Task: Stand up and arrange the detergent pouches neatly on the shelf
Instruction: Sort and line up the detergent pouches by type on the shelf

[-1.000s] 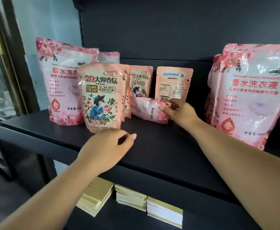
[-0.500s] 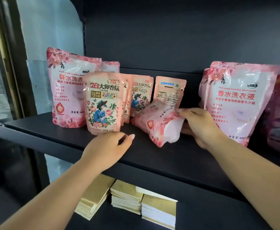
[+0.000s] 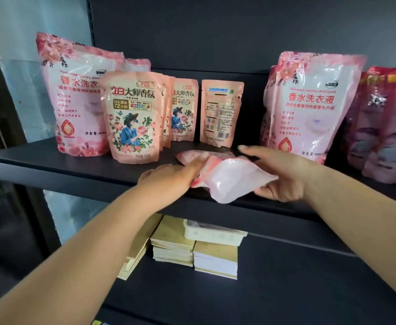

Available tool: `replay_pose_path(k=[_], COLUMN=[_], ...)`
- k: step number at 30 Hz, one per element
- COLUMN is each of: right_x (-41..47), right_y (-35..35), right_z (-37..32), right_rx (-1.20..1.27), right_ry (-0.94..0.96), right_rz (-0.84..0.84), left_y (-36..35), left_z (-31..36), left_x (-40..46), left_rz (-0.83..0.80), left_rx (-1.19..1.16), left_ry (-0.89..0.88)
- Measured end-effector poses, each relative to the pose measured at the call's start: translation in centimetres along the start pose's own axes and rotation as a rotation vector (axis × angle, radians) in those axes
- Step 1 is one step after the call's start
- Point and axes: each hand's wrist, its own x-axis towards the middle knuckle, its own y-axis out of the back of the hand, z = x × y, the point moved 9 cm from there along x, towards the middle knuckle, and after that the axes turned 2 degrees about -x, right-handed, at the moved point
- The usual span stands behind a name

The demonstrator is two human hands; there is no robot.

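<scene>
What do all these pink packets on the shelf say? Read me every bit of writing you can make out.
"香水洗衣液": large right pouch, and partly on the large left pouch.
"大师香氛", "72小时", "3.8元": front small pouch.
Back-facing small pouch: print too small.
Held pouch: nothing readable.

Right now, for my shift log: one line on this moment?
phase: lifting fallen pouch | left hand: grips pink pouch | right hand: holds its other side | pouch: lying flat, above shelf front
</scene>
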Motion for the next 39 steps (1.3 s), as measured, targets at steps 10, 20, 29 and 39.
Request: replay_pose_path(k=[10, 20, 29, 39], right_x=[-2.1, -5.8, -4.4, -5.2], right_y=[-3.4, 1.7, 5.9, 11.6], right_z=[-3.3, -7.7, -4.2, -4.2], right_rx=[0.163, 0.159, 0.279, 0.250], right_ry=[0.534, 0.827, 0.774, 0.822], right_rz=[-0.212, 0.065, 0.161, 0.427], left_y=[0.9, 4.0, -3.0, -6.3], left_z=[3.1, 6.8, 7.7, 13.9], left_x=[-1.7, 0.6, 3.2, 3.5], left_rz=[-0.294, 0.080, -0.203, -0.241], left_rx=[-1.272, -1.180, -1.008, -0.762], left_ry=[-0.246, -0.463, -0.347, -0.474])
